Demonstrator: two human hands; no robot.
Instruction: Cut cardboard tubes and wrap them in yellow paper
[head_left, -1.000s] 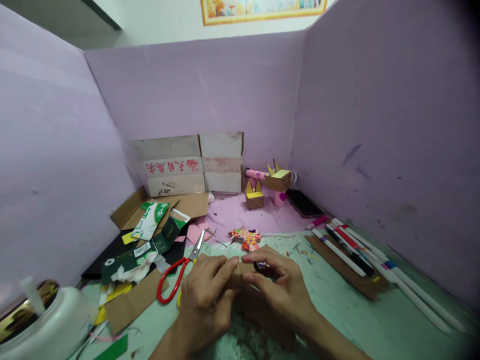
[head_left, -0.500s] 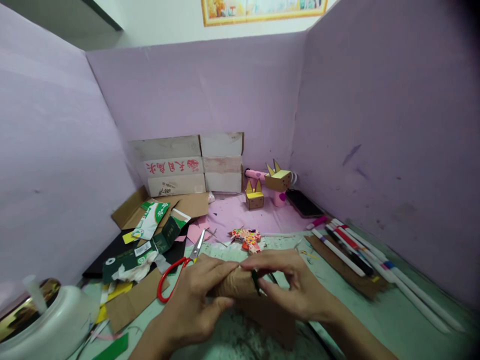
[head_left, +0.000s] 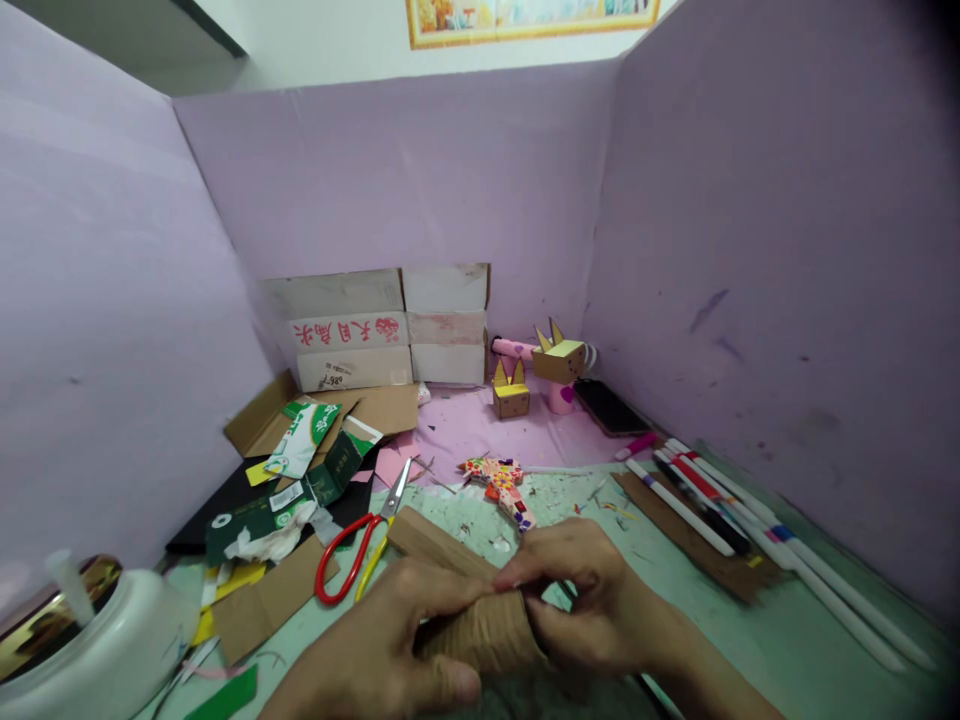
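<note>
A brown cardboard strip (head_left: 495, 632) is bent into a curve low in the middle of the view. My left hand (head_left: 394, 640) is closed on its left side, thumb in front and fingers behind. At the strip's right edge, my right hand (head_left: 600, 600) pinches the cardboard between thumb and fingers. A flat tail of the cardboard (head_left: 433, 543) extends up and left behind my hands. Scissors (head_left: 349, 565) with one red and one yellow handle lie beside my left hand, blades apart. Beyond my right hand lies a floral-patterned piece (head_left: 499, 480).
Cardboard scraps and packaging (head_left: 330, 470) pile up on the left, near a white container (head_left: 105, 630) with a gold top. Several markers (head_left: 697, 510) and a phone (head_left: 609, 407) lie right. Small cat-eared boxes (head_left: 511, 402) stand at the back. Purple panels (head_left: 390, 180) enclose the table.
The cardboard has turned in my hands: its flat part, earlier pointing down to the right, now points up left. Its curved face shows more, and the dark green edge is out of sight.
</note>
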